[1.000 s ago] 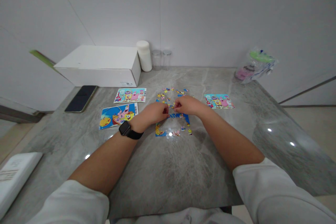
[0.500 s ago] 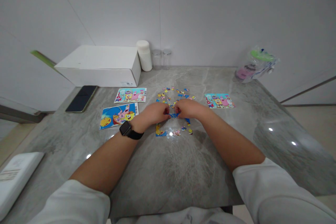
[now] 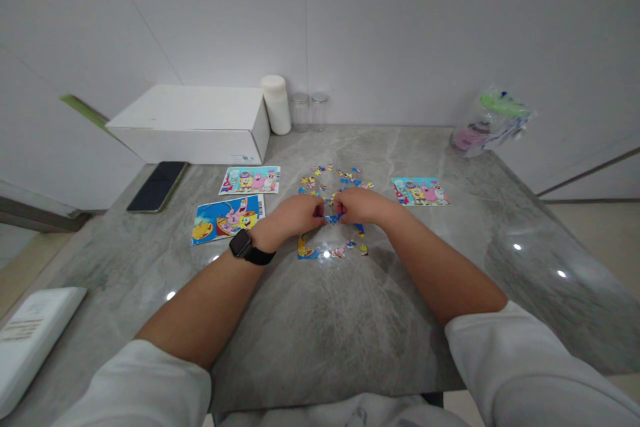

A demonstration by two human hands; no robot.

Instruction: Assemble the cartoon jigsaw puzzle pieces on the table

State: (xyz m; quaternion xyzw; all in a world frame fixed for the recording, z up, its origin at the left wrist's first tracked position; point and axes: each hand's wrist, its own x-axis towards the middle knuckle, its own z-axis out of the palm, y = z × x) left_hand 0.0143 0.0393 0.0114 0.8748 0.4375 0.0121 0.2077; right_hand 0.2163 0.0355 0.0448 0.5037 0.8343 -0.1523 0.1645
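My left hand (image 3: 303,213) and my right hand (image 3: 359,205) meet over the middle of the table, fingers pinched on blue jigsaw puzzle pieces (image 3: 331,219) between them. The fingertips partly cover these pieces. Nearer to me lies a joined strip of puzzle pieces (image 3: 309,253), yellow and blue, at the lower left of a partial frame. A loose green-yellow piece (image 3: 364,250) is at its lower right. Beyond my hands, several loose puzzle pieces (image 3: 349,178) are scattered in an arc. A black watch (image 3: 242,244) is on my left wrist.
Picture cards (image 3: 227,219) lie left of my hands, another card (image 3: 421,191) to the right. A phone (image 3: 158,186), a white box (image 3: 190,127), a white bottle (image 3: 276,107) and glass jars (image 3: 319,113) stand farther back. A bagged jar (image 3: 477,130) is at back right.
The view has shifted very slightly. Both hands stay pinched at nearly the same spot on the blue pieces, with only slight finger movement.
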